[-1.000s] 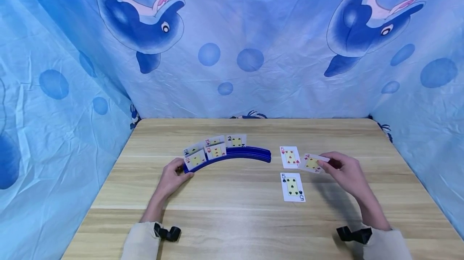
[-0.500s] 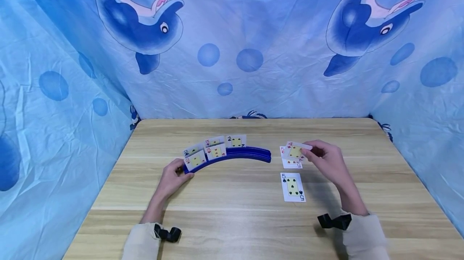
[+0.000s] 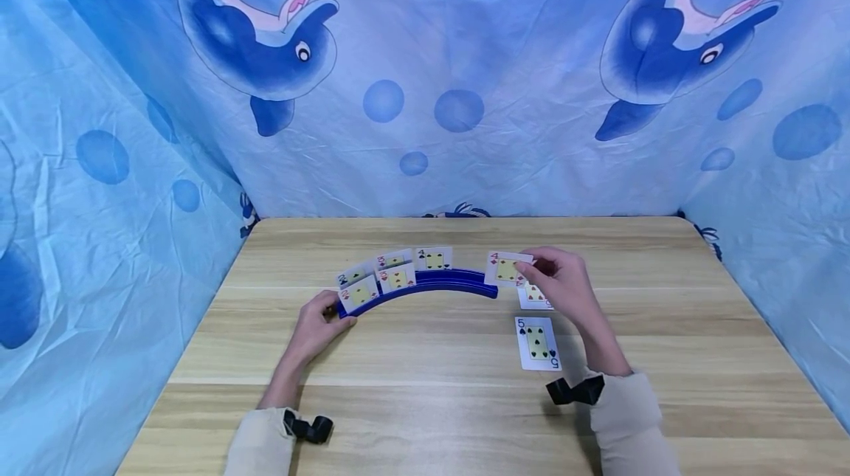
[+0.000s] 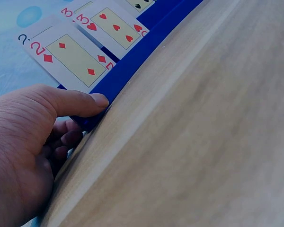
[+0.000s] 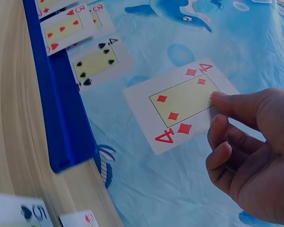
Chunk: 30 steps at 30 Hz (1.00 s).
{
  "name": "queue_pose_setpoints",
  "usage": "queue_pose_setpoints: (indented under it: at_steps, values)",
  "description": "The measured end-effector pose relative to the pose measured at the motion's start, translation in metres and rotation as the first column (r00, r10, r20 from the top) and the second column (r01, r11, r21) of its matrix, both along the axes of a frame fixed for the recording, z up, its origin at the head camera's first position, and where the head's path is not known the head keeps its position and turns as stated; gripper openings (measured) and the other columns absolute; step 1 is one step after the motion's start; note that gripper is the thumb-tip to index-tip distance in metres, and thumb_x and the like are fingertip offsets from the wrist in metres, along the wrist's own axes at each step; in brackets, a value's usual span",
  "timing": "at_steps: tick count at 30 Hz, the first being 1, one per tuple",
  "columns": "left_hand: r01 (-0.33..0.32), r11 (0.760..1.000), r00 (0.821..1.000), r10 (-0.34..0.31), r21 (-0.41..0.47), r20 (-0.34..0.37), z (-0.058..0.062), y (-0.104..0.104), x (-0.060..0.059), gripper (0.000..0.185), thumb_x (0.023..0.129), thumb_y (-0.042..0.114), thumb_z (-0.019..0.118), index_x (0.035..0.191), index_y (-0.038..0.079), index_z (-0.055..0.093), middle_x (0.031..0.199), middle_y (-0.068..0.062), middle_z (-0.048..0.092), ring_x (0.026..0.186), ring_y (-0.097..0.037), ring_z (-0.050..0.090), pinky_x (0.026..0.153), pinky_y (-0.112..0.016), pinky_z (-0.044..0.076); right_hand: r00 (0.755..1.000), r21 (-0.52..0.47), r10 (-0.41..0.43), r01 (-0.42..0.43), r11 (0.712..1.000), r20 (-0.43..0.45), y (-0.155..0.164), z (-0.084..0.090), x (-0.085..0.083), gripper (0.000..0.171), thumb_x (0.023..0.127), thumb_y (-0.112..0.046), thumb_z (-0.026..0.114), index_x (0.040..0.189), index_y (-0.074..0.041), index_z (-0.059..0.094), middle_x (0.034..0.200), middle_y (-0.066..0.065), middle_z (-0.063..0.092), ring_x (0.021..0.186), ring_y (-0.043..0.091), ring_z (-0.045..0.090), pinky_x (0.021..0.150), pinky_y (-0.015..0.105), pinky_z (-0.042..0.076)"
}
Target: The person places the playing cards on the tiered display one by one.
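The four of diamonds (image 3: pixel 506 269) is held face up in the air, pinched at its right edge between the thumb and curled fingers of the right hand (image 3: pixel 561 283). In the right wrist view the same card (image 5: pixel 180 104) tilts a little, with the thumb tip on its face and the other fingers folded beneath it. The card hangs just above and beside the right end of the blue curved card holder (image 3: pixel 432 284), close to it; whether it touches the holder cannot be told. The right forearm reaches forward from the near edge of the surface (image 3: pixel 425 402), its cream sleeve (image 3: pixel 627 421) ending at a black wrist strap.

The left hand (image 3: pixel 319 325) rests at the holder's left end, its thumb laid along the blue rim and its fingers curled around the end, as the left wrist view shows (image 4: pixel 33 142). It is well apart from the held card.

Standing in the holder are a two of diamonds (image 3: pixel 358 293), a three of hearts (image 3: pixel 397 278), a four of spades (image 3: pixel 434 259) and two more cards behind them, partly hidden. Lying flat on the wooden surface near the right hand are a five of spades (image 3: pixel 536 343), just in front of the wrist, and a red card (image 3: pixel 533 297) largely covered by the hand. Blue cloth printed with dolphins (image 3: pixel 425 77) hangs behind and at both sides.
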<state>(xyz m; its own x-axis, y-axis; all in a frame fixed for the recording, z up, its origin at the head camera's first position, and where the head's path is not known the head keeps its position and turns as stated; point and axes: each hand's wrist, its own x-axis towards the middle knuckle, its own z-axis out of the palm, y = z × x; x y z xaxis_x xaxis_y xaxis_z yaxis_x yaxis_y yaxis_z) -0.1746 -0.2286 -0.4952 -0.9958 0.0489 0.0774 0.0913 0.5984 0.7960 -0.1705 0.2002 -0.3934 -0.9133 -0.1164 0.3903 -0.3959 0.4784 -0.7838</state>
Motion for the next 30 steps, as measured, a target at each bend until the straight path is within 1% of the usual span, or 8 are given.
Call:
queue_pose_setpoints:
  at_steps: [3, 5, 11, 13, 19, 26, 30]
  values:
    - [-0.001, 1.000, 1.000, 0.001, 0.005, -0.003, 0.000, 0.001, 0.000, 0.041, 0.081, 0.004, 0.079, 0.119, -0.003, 0.067, 0.121, -0.019, 0.066, 0.108, -0.030, 0.065, 0.086, -0.019, 0.049, 1.000, -0.004, 0.014, -0.014, 1.000, 0.025, -0.008, -0.001, -0.004, 0.020, 0.094, -0.012, 0.069, 0.109, 0.000, 0.073, 0.075, 0.016, 0.068, 0.060, 0.009, 0.055, 0.052, 0.022, 0.044]
    - [0.001, 1.000, 1.000, -0.001, 0.007, -0.007, 0.000, 0.001, 0.001, 0.041, 0.080, 0.004, 0.079, 0.119, -0.003, 0.067, 0.121, -0.019, 0.066, 0.107, -0.030, 0.065, 0.085, -0.018, 0.049, 0.999, -0.008, 0.024, -0.023, 1.000, 0.046, -0.012, -0.002, -0.007, 0.021, 0.095, -0.014, 0.067, 0.110, 0.000, 0.073, 0.076, 0.018, 0.067, 0.059, 0.006, 0.054, 0.051, 0.022, 0.044]
    - [0.008, 1.000, 1.000, -0.008, 0.014, -0.016, -0.001, 0.002, 0.001, 0.041, 0.080, 0.003, 0.079, 0.119, -0.003, 0.067, 0.120, -0.019, 0.067, 0.107, -0.030, 0.065, 0.085, -0.018, 0.049, 0.996, -0.033, 0.044, -0.041, 0.999, 0.083, -0.027, -0.005, -0.014, 0.022, 0.097, -0.014, 0.065, 0.112, 0.001, 0.072, 0.083, 0.021, 0.069, 0.065, 0.006, 0.056, 0.055, 0.021, 0.045]
    - [0.010, 1.000, 1.000, -0.009, 0.015, -0.017, -0.001, 0.001, 0.000, 0.041, 0.080, 0.004, 0.079, 0.118, -0.003, 0.067, 0.120, -0.019, 0.067, 0.107, -0.030, 0.065, 0.085, -0.018, 0.049, 0.995, -0.038, 0.041, -0.038, 0.999, 0.093, -0.032, -0.005, -0.017, 0.023, 0.097, -0.014, 0.065, 0.113, 0.000, 0.072, 0.084, 0.020, 0.069, 0.067, 0.009, 0.059, 0.057, 0.021, 0.046]
    - [0.008, 1.000, 1.000, -0.008, 0.011, -0.019, -0.002, 0.001, 0.000, 0.040, 0.080, 0.004, 0.080, 0.117, -0.003, 0.068, 0.120, -0.019, 0.067, 0.107, -0.030, 0.065, 0.085, -0.018, 0.049, 0.994, -0.044, 0.043, -0.038, 0.998, 0.105, -0.049, -0.005, -0.022, 0.024, 0.096, -0.013, 0.066, 0.115, 0.000, 0.072, 0.085, 0.019, 0.072, 0.072, 0.027, 0.065, 0.058, 0.022, 0.048]
    - [0.006, 1.000, 1.000, -0.006, 0.018, -0.019, -0.001, 0.001, 0.001, 0.039, 0.080, 0.004, 0.080, 0.117, -0.003, 0.068, 0.119, -0.019, 0.067, 0.107, -0.030, 0.065, 0.086, -0.018, 0.049, 0.993, -0.045, 0.050, -0.046, 0.998, 0.111, -0.065, -0.010, -0.028, 0.022, 0.097, -0.013, 0.064, 0.115, -0.003, 0.073, 0.084, 0.016, 0.071, 0.074, 0.028, 0.066, 0.062, 0.022, 0.049]
    - [0.010, 1.000, 1.000, -0.010, 0.024, -0.020, -0.001, 0.000, 0.000, 0.039, 0.080, 0.003, 0.079, 0.117, -0.003, 0.068, 0.120, -0.019, 0.066, 0.108, -0.031, 0.065, 0.086, -0.017, 0.049, 0.991, -0.052, 0.064, -0.058, 0.997, 0.116, -0.073, -0.014, -0.033, 0.023, 0.098, -0.012, 0.063, 0.117, -0.003, 0.072, 0.084, 0.016, 0.071, 0.077, 0.035, 0.067, 0.064, 0.022, 0.049]
